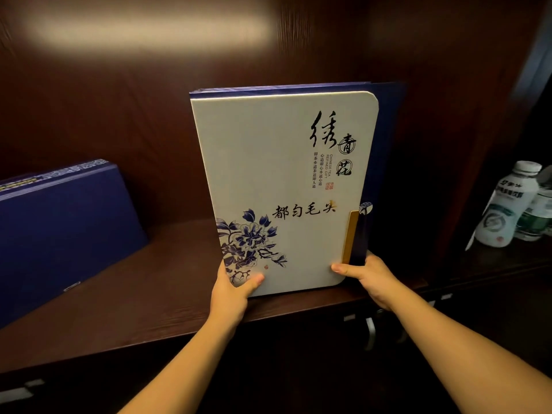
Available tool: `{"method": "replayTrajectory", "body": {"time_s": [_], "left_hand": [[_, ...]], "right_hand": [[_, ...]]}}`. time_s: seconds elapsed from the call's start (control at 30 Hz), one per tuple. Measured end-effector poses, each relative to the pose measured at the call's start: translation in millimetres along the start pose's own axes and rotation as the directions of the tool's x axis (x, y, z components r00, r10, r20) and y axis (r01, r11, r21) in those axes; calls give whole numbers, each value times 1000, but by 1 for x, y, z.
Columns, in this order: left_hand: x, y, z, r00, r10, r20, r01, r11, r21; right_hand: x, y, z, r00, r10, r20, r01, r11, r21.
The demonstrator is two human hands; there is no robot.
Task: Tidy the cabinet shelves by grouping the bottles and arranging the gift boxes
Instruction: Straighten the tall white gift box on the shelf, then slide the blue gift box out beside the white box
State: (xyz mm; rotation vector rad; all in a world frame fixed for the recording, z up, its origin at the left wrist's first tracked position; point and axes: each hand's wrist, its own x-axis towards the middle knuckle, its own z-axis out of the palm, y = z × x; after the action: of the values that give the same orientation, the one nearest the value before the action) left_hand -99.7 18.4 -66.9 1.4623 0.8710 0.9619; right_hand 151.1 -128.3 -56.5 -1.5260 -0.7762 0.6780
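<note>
Tea box stands upright on the shelf, my left hand and right hand each with a closed grip on a bottom corner, blue box leaning at left, bottles grouped right, so I'd guess halfway.

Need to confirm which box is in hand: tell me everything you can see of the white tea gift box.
The white tea gift box is flat, cardboard-like, with a white front flap, rounded right corners, blue peony print, black calligraphy, a gold tab and navy body behind. It stands upright on the shelf, leaning slightly back. The left hand and right hand hold its bottom corners.
</note>
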Motion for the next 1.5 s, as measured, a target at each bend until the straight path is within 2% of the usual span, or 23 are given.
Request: {"method": "replayTrajectory", "body": {"time_s": [0.5, 0.77, 1.0, 1.1, 1.17, 1.23, 1.37, 1.5], "left_hand": [[-6, -3, 4, 998, 30, -51, -25, 996, 91], [-12, 5, -30, 995, -92, 24, 90, 994, 63], [-24, 11, -134, 993, -15, -115, 20, 999, 41], [-31, 19, -196, 987, 27, -161, -16, 998, 66], [-38, 23, -242, 978, 56, -200, -37, 995, 94], [-47, 26, -284, 964, 77, -255, -46, 991, 124], [-61, 29, -363, 921, 94, -379, -41, 989, 145], [-69, 25, -418, 854, 114, -507, -19, 982, 189]], "right_hand": [[4, 2, -10, 997, -41, 59, 45, 997, -57], [-4, 0, -6, 997, -78, -12, 76, 992, -97], [-43, 8, 23, 965, -84, -249, 47, 988, -150], [-72, 2, 54, 910, -10, -414, -56, 988, -146], [-92, -6, 82, 888, 21, -459, -94, 986, -136], [-110, -17, 114, 894, 27, -448, -87, 990, -114], [-129, -40, 195, 944, 22, -329, -45, 997, -62], [-125, -59, 276, 973, -11, -232, 5, 1000, -27]]}}
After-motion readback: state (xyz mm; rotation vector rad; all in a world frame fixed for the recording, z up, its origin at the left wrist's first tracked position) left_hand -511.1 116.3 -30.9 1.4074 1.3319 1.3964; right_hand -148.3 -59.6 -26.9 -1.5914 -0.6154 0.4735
